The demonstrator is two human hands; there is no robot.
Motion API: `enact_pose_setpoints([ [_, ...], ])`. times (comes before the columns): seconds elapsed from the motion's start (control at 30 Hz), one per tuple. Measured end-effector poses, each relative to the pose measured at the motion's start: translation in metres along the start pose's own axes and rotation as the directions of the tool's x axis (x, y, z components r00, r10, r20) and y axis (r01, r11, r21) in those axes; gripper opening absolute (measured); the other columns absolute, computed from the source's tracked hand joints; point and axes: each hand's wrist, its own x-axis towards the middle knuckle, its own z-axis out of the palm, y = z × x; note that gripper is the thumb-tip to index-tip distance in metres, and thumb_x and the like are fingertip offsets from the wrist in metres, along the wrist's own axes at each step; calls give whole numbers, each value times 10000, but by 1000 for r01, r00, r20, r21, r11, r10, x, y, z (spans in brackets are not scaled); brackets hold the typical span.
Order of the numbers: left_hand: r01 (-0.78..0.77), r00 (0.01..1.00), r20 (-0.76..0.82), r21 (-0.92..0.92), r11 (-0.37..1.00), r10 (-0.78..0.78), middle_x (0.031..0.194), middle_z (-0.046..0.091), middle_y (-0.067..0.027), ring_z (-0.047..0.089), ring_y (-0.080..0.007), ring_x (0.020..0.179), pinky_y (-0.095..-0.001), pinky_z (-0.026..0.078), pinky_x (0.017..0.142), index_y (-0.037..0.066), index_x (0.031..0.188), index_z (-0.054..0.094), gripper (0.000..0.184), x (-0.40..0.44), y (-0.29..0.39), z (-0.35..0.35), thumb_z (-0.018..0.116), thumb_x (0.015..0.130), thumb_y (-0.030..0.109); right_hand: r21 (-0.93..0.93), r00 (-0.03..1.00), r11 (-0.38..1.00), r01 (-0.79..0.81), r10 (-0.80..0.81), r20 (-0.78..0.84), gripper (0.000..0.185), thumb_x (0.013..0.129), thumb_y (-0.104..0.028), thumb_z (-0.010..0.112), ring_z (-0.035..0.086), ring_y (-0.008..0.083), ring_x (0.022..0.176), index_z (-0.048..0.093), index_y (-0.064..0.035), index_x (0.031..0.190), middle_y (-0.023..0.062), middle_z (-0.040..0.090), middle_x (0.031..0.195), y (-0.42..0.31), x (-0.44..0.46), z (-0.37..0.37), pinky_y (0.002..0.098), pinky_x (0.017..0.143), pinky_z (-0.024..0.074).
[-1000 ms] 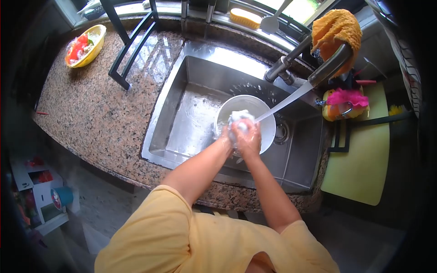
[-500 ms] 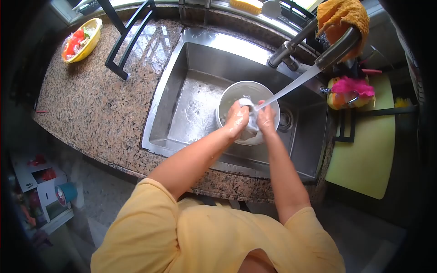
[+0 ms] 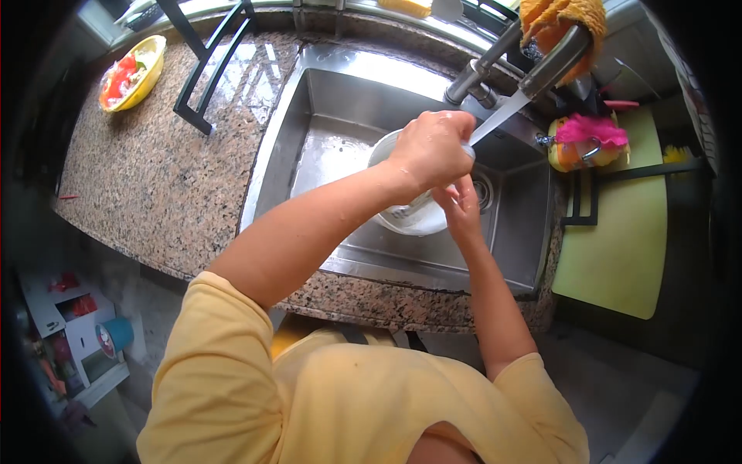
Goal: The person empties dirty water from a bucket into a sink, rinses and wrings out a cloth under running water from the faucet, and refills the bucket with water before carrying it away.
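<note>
My left hand (image 3: pixel 433 151) is raised over the white bucket (image 3: pixel 423 224), below the faucet's mouth. Its fingers are closed around a wet white cloth, of which only a pale edge (image 3: pixel 469 150) shows beside the knuckles. Lower down, my right hand (image 3: pixel 462 210) is at the bucket's right side, its thumb and fingers apart. Water from the faucet (image 3: pixel 553 66) streams down toward my left hand. The bucket stands in the steel sink (image 3: pixel 297 166) and has water in it; my left hand and forearm hide part of its rim.
Left on the granite counter (image 3: pixel 154 185) are a yellow bowl (image 3: pixel 147 81) with red contents and a black metal frame (image 3: pixel 193 108). An orange cloth (image 3: pixel 568 27) drapes over the faucet. At right lie a green board (image 3: pixel 618 255) and a yellow container with pink mesh (image 3: pixel 591 131).
My left hand has risen out of the bucket toward the faucet with the white cloth. My right hand has moved slightly right and away from the cloth, its fingers loosened. The view has shifted a little.
</note>
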Motion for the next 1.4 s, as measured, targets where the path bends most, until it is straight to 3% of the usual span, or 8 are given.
enact_pose_setpoints([
  [0.13,-155,985,76,2,988,154,712,610,-157,605,-314,724,-372,466,665,9,725,550,79,1,44,-22,550,652,39,-487,992,869,-89,122,36,348,780,-211,702,591,151,867,584,-33,1055,49,637,922,-35,4,-11,274,764,452],
  [0.4,-447,894,-43,-100,889,445,575,514,-9,456,-73,560,-251,393,525,25,678,517,164,18,45,-66,675,685,71,108,984,986,-129,114,134,233,902,-158,558,540,66,903,586,4,1069,11,599,1004,-106,37,-71,210,804,411],
  [0.53,-419,906,-98,-66,905,412,601,527,-24,497,-86,587,-256,408,539,40,721,538,236,28,4,-60,739,691,162,-237,944,941,-242,284,165,275,933,-234,508,543,67,872,593,0,1049,17,611,941,-94,57,-84,200,776,412],
  [0.73,229,973,-86,460,858,-213,1082,477,-173,541,-344,978,-428,458,847,101,1135,459,535,-24,-93,-4,723,688,230,-45,903,903,-428,424,-71,227,906,-181,487,565,128,801,605,-5,989,46,610,904,-21,71,-55,282,731,455],
  [1.0,542,825,111,118,832,-554,1034,503,-353,555,-485,921,-506,458,819,-65,1095,383,359,-72,-154,39,465,767,55,-440,706,637,-632,708,10,373,806,-167,535,594,250,891,526,-33,1154,168,591,996,166,64,23,386,733,478],
  [1.07,556,821,135,26,830,-554,986,518,-364,542,-496,927,-504,447,833,-77,1077,379,339,-73,-161,40,444,766,41,-935,802,110,338,486,348,412,779,-146,551,568,324,1017,512,-51,1178,222,531,1156,168,31,70,424,838,462],
  [1.27,487,870,-24,199,851,-492,1007,513,-253,543,-429,933,-481,460,799,-27,1091,409,367,-92,-142,15,529,754,56,-963,695,248,-102,710,109,513,805,-89,488,468,350,1175,420,-137,1311,205,416,1312,154,45,84,442,946,407],
  [1.4,49,982,-180,502,863,49,1010,493,-138,515,-330,978,-413,453,805,33,1135,434,458,-86,-130,19,595,707,60,-699,544,710,-86,621,565,388,777,-207,608,602,329,964,592,-52,1132,203,615,1045,121,65,57,397,840,454],
])
